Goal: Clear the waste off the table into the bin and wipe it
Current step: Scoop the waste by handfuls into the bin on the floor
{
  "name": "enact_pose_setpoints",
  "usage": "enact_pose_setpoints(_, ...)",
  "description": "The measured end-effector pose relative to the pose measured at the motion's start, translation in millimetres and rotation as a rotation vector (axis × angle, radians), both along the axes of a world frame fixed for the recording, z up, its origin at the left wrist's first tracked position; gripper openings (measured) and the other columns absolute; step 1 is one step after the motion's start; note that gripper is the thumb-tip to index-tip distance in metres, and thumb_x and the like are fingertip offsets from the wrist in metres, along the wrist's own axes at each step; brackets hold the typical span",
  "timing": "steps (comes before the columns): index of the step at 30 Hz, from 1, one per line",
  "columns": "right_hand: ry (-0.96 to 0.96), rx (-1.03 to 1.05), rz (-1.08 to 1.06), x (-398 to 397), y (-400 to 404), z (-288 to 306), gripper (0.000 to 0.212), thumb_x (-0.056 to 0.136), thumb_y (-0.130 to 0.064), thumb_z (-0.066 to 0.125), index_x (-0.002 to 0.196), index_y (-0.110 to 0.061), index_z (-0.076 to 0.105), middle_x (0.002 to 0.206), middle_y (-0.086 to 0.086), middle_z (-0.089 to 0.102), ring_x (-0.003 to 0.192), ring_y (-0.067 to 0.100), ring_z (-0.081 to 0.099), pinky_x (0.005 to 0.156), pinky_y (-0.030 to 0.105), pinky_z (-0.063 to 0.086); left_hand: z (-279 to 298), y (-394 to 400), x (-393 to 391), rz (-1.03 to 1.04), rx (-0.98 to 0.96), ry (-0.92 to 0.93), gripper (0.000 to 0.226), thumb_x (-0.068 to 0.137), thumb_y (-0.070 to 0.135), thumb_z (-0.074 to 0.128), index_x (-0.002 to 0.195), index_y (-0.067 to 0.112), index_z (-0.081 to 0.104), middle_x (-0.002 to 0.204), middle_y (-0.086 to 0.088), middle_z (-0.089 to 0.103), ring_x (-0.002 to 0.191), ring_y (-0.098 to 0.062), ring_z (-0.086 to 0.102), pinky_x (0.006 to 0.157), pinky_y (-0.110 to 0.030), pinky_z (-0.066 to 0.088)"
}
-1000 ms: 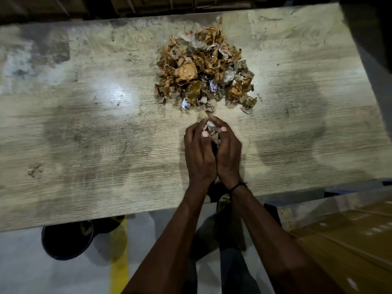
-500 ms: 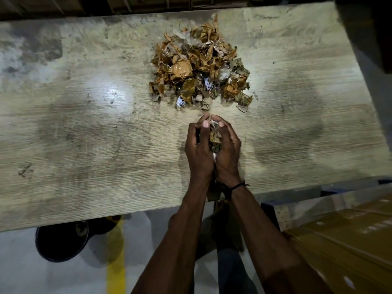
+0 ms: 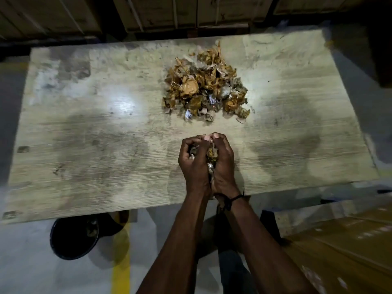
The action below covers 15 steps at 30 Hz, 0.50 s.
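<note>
crumpled scraps [image 3: 212, 154] cupped in both hands, now nearer table edge [image 3: 148, 205]

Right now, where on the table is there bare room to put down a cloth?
The table is bare left of the waste pile, and right of it to the edge. It is crowded in the middle: the left hand and right hand cup scraps just before the pile.

The person's forearms are bare with no sleeves in view, and the right hand [image 3: 222, 166] has a thin black cord bracelet [image 3: 233, 198] tied around its wrist.
</note>
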State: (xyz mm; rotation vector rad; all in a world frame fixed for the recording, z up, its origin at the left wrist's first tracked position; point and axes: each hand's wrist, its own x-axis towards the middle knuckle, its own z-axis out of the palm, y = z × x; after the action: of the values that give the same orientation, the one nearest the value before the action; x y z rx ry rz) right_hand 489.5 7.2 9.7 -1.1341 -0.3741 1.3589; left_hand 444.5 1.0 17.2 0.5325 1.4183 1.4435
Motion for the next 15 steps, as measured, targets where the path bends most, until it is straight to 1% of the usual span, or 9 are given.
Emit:
enact_pose_setpoints(1,-0.036,0.010,0.003,-3,-2,11,0.022,0.098,-0.032,0.064,0.102,-0.011,0.069,0.102,0.008,0.067,0.101,0.027,0.064,0.089,0.039,0.051,12,-2,-3,0.009,0.015,-0.012,0.008,0.096,0.009,0.075,0.097,0.010,0.067,0.093,0.003,0.070,0.091,-0.013,0.066,0.083,-0.031,0.054)
enact_pose_setpoints(3,-0.087,0.030,0.018,-9,-6,32,0.021,0.101,-0.027,0.061,0.111,-0.011,0.071,0.111,0.007,0.071,0.108,0.022,0.068,0.091,0.032,0.053,31,-6,-10,0.023,0.029,-0.018,0.009,0.097,0.008,0.073,0.105,0.011,0.071,0.102,0.001,0.074,0.099,-0.015,0.069,0.089,-0.034,0.056)
enact_pose_setpoints(5,-0.102,0.050,0.048,-15,-11,59,0.021,0.106,-0.017,0.056,0.118,-0.007,0.070,0.117,0.004,0.072,0.112,0.012,0.069,0.090,0.023,0.053,54,-10,-18,0.031,0.039,-0.020,0.009,0.097,0.008,0.072,0.101,0.015,0.076,0.103,0.002,0.076,0.103,-0.018,0.070,0.093,-0.039,0.057)
enact_pose_setpoints(6,-0.089,0.058,0.066,-19,-13,74,0.022,0.107,-0.013,0.053,0.121,-0.006,0.069,0.121,0.003,0.072,0.114,0.009,0.069,0.090,0.021,0.053,67,-12,-21,0.041,0.044,-0.027,0.010,0.097,0.008,0.072,0.100,0.017,0.077,0.103,0.002,0.077,0.104,-0.019,0.071,0.094,-0.041,0.057)
enact_pose_setpoints(8,-0.084,0.087,0.116,-27,-17,103,0.026,0.108,-0.011,0.051,0.126,-0.006,0.068,0.128,0.001,0.071,0.120,0.007,0.066,0.096,0.021,0.052,90,-15,-29,0.071,0.059,-0.038,0.011,0.097,0.008,0.071,0.100,0.017,0.078,0.104,0.001,0.078,0.105,-0.021,0.072,0.094,-0.039,0.058)
enact_pose_setpoints(10,-0.094,0.126,0.169,-36,-20,128,0.026,0.109,-0.011,0.049,0.126,-0.008,0.068,0.129,-0.003,0.070,0.123,0.005,0.065,0.100,0.022,0.052,116,-18,-39,0.116,0.091,-0.052,0.011,0.097,0.007,0.071,0.100,0.016,0.078,0.103,0.001,0.078,0.104,-0.019,0.072,0.090,-0.034,0.057)
enact_pose_setpoints(13,-0.068,0.193,0.228,-49,-24,162,0.029,0.109,-0.010,0.048,0.130,-0.002,0.066,0.133,0.001,0.068,0.127,0.007,0.063,0.099,0.019,0.051,149,-22,-52,0.181,0.145,-0.059,0.014,0.097,0.007,0.071,0.095,0.018,0.078,0.102,0.000,0.078,0.103,-0.019,0.072,0.087,-0.030,0.054)
enact_pose_setpoints(15,-0.053,0.229,0.279,-57,-28,180,0.030,0.109,-0.010,0.049,0.132,0.001,0.065,0.132,0.000,0.069,0.125,0.006,0.064,0.099,0.019,0.051,169,-27,-60,0.246,0.164,-0.064,0.012,0.094,0.012,0.074,0.093,0.022,0.080,0.103,0.000,0.079,0.106,-0.020,0.072,0.088,-0.031,0.055)
